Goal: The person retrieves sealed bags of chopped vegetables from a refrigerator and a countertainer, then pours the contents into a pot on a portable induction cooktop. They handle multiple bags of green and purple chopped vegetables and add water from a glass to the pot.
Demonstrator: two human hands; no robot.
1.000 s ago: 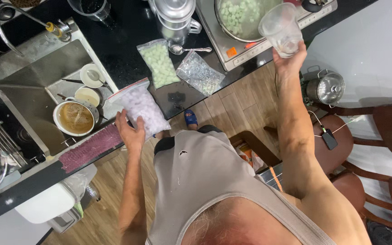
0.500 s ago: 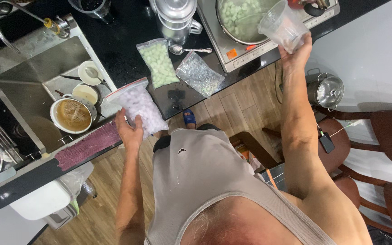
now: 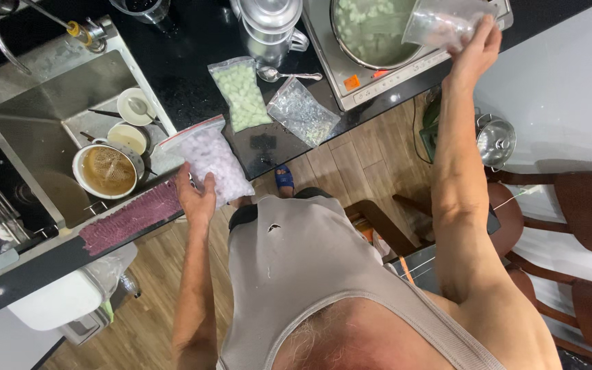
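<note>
The kitchen has a black counter (image 3: 193,41) above a wooden floor, with a steel sink (image 3: 42,116) at one end and a flat cooker (image 3: 378,75) at the other. I take the cooker as my landmark. On it stands a pot (image 3: 368,31) with pale round pieces in water.

The right hand (image 3: 474,51) is closed around a clear plastic cup (image 3: 443,20), which is tilted with its mouth toward the pot, just over the rim. Whether something is coming out of the cup, I cannot tell.

Far from the cooker, at the counter edge next to the sink, the left hand (image 3: 196,199) grips from below a clear bag of pale pink balls (image 3: 210,161). The bag has a red strip at the top, and it seems to be partly open. Between this bag and the cooker lie a bag of green pieces (image 3: 241,96) and a bag of whitish bits (image 3: 303,113), and a spoon (image 3: 289,74) lies just beside the cooker. A steel jug (image 3: 268,27) stands close to the cooker too.

In my opinion, the pouring goes well if the cup stays low and over the middle of the pot, so hot water does not splash on the wrist. The left hand should keep the pink bag's opening upward, because it hangs near the edge.
</note>
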